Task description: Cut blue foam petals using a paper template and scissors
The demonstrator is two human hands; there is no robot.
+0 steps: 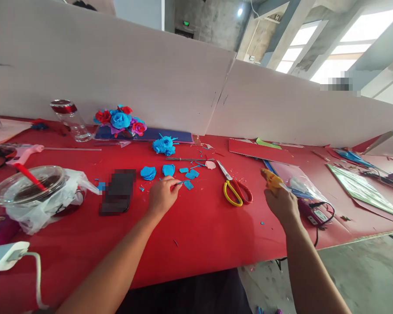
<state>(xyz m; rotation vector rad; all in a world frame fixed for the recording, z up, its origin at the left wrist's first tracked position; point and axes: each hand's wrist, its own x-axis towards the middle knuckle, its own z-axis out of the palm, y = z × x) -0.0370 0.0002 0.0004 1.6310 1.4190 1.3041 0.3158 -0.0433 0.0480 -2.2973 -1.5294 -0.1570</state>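
My left hand [163, 194] is closed in a pinch on a thin blue paper strip [179, 183], just above the red table [196, 235]. Beside its fingertips lie small cut blue paper pieces [192, 174] and rounded blue petal stacks [148, 173]. Farther back sits a cluster of blue paper roses [164, 145]. Over on the right, my right hand [283, 205] is wrapped round a yellow glue gun [272, 179], its nozzle tilted up and to the left. Between my hands rest scissors [237, 192] with one yellow and one red handle, blades slightly apart.
A dark phone [118, 192], a lidded drink cup [26, 187] in a plastic bag, a pink glue gun [24, 153] and a glass bottle [70, 120] stand left. A paper flower bouquet [121, 121] is at the back. At right are a power strip [316, 213] and a board [368, 187].
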